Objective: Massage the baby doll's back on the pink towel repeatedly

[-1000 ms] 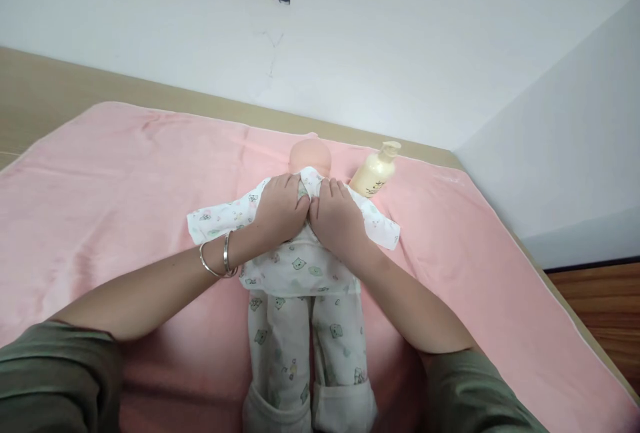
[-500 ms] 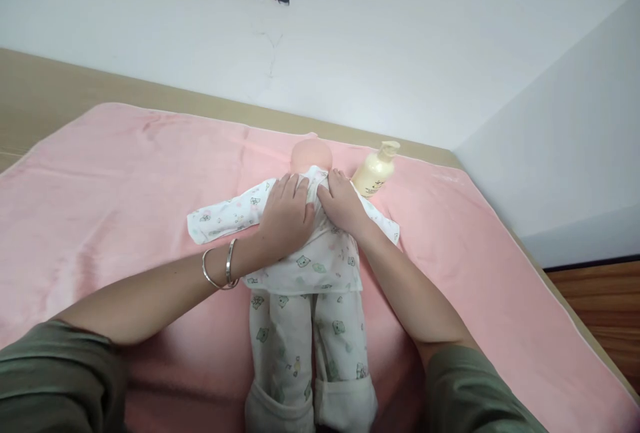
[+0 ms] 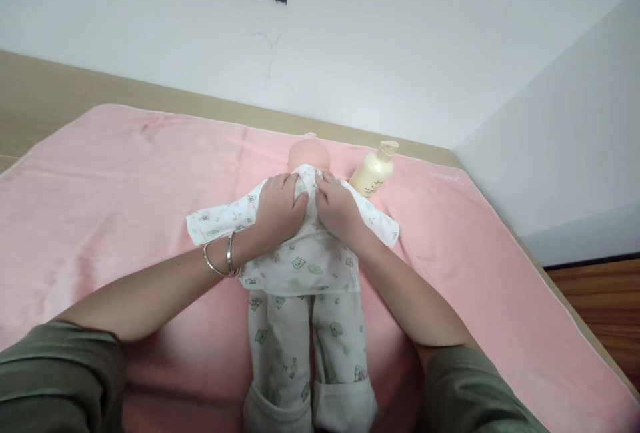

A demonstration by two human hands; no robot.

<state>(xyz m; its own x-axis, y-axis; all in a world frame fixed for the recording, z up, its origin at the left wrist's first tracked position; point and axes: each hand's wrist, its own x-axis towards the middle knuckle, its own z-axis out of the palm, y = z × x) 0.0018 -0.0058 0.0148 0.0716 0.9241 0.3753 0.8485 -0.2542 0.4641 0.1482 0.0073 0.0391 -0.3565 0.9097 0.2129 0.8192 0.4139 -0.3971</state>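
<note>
Head view: a doll (image 3: 309, 153) in a printed shirt (image 3: 300, 270) lies lengthwise at the centre of the frame, seemingly so both arms reach it evenly. The left hand (image 3: 281, 205) and right hand (image 3: 341, 212) rest on its upper shirt, fingers unclenched, probably to share pressure across both sides. A pump bottle (image 3: 373, 173) sits just beyond, centre-right on the pink blanket (image 3: 125, 220), apparently clear of the forearms.
</note>
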